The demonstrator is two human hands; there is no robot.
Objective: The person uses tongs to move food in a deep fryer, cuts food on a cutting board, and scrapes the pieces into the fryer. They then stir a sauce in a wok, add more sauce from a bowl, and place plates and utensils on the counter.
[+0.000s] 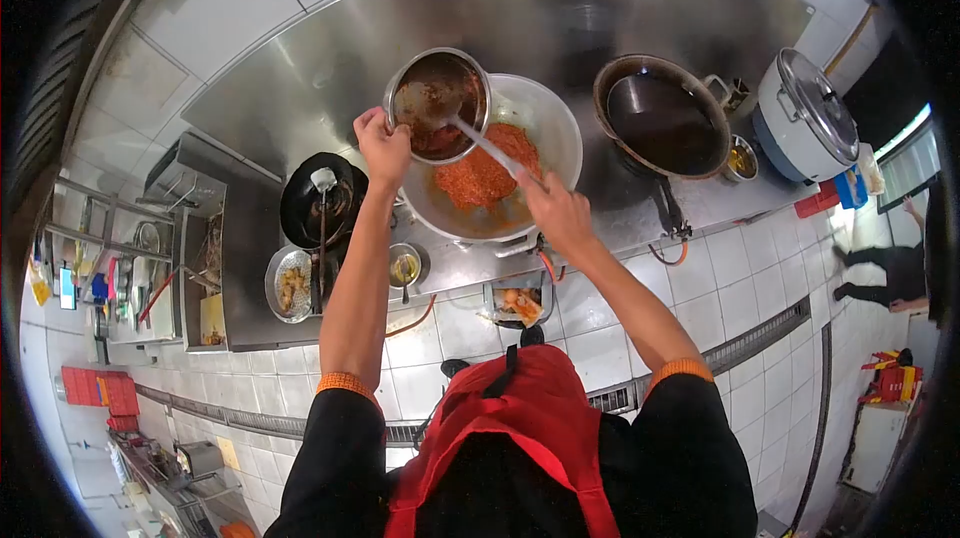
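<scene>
My left hand (pixel 383 146) grips the rim of a round steel bowl (pixel 420 60), tilted above the left side of a wide metal pan. Dark reddish paste coats the inside of this bowl. My right hand (pixel 556 210) is closed around the handle of a long spatula (pixel 487 145), whose head reaches into the bowl and is partly hidden in the paste. Below, the large pan (pixel 562 128) holds a heap of orange-red, grainy paste (pixel 485 178).
To the right stand a pot of dark liquid (pixel 665 113) and a large lidded cooker (pixel 800 108). On the left are a black wok (pixel 290 203), a strainer with food pieces (pixel 291 288) and a small bowl (pixel 405 265). A bin (pixel 520 300) sits below the counter edge. Another person stands far right.
</scene>
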